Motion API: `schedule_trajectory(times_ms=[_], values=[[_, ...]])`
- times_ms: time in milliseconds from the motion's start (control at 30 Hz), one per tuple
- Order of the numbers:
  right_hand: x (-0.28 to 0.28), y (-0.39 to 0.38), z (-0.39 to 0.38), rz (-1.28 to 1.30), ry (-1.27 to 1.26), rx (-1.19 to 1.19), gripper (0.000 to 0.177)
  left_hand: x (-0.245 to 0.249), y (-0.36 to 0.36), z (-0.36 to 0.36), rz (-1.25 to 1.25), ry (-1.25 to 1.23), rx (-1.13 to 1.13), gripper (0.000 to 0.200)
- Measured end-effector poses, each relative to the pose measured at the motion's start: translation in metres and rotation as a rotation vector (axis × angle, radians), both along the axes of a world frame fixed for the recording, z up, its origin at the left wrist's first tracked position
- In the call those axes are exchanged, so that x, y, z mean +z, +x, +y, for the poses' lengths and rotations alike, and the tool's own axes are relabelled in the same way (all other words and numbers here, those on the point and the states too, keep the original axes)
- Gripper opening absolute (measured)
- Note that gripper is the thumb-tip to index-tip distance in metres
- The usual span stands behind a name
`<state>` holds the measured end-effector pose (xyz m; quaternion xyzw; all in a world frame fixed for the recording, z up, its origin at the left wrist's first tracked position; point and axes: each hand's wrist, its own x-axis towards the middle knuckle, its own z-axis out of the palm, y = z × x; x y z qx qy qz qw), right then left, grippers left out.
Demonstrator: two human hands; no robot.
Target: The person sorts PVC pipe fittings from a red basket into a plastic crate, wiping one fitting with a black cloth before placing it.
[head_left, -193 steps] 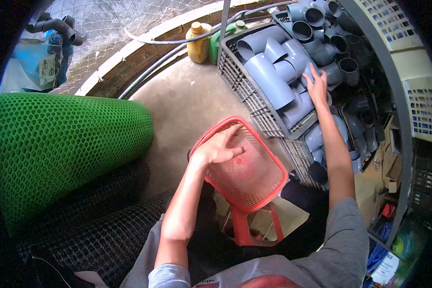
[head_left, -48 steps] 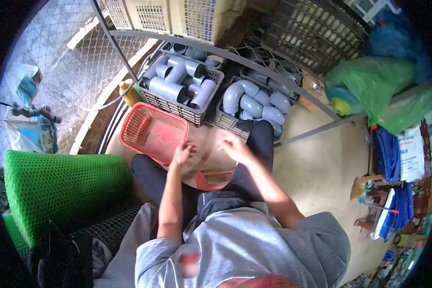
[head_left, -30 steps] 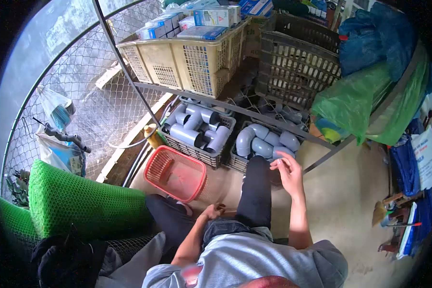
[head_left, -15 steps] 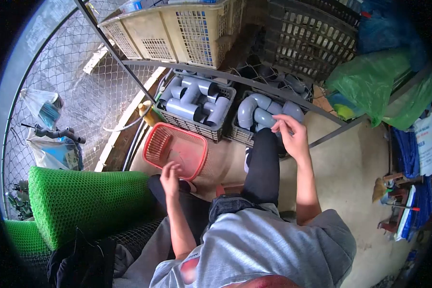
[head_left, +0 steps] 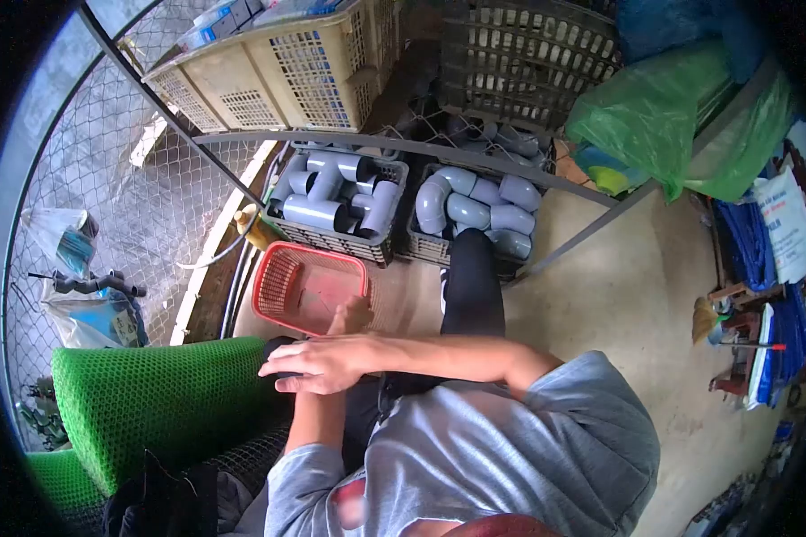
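My right hand (head_left: 324,362) lies across my left wrist, its fingers stretched out and apart, with nothing held in them. Just beyond it, my left hand (head_left: 351,317) is at the near right edge of the red basket (head_left: 362,277); its fingers are blurred and partly hidden. Nothing but a little debris shows inside the basket. Grey pipe fittings (head_left: 312,212) fill a dark crate (head_left: 388,243) behind the basket. Curved grey elbows (head_left: 468,211) sit in a second dark crate (head_left: 427,246) to its right, beyond my knee.
A green mesh roll (head_left: 161,403) lies at the left. Metal framing (head_left: 403,146) crosses above the crates. A beige crate (head_left: 269,85) and a black crate (head_left: 528,67) stand at the back. Green plastic bags (head_left: 654,112) hang at the right, and a yellow bottle (head_left: 256,229) stands beside the basket.
My right hand has moved from near the elbow crate down and left, onto my left wrist. The left hand has shifted slightly toward the basket's right side. The view has shifted too.
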<state>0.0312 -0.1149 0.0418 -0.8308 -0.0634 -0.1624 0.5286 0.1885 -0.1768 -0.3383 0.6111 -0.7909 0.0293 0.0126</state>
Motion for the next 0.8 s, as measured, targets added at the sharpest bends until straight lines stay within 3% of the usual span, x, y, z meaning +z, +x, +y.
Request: schedule_trajectory(times_ms=[100, 167, 267, 333, 433, 567, 700, 800], values=[[0.0, -0.001, 0.005, 0.056, 0.049, 0.012, 0.064, -0.031, -0.034, 0.042, -0.533, -0.034, -0.072, 0.001], [0.0, -0.006, 0.004, 0.06, 0.086, 0.006, 0.064, -0.031, -0.039, 0.051, -0.512, -0.012, -0.054, 0.002], [0.003, -0.014, 0.003, 0.048, 0.129, -0.011, 0.064, -0.04, -0.001, 0.211, -0.439, 0.053, 0.035, 0.003], [-0.004, -0.012, 0.003, 0.06, 0.123, -0.035, 0.063, -0.029, 0.0, 0.251, -0.391, 0.103, 0.105, 0.005], [-0.002, -0.01, 0.004, 0.04, 0.174, 0.027, 0.064, -0.011, -0.014, 0.231, -0.327, 0.172, 0.215, 0.007], [-0.001, -0.009, -0.003, 0.047, 0.24, 0.069, 0.069, 0.017, -0.049, 0.153, -0.24, 0.264, 0.355, 0.01], [-0.021, -0.004, -0.002, 0.076, 0.248, 0.037, 0.065, 0.044, -0.086, 0.085, -0.156, 0.351, 0.474, 0.012], [-0.012, -0.014, -0.021, 0.054, 0.34, 0.109, 0.061, 0.059, -0.097, 0.075, -0.085, 0.403, 0.586, 0.015]])
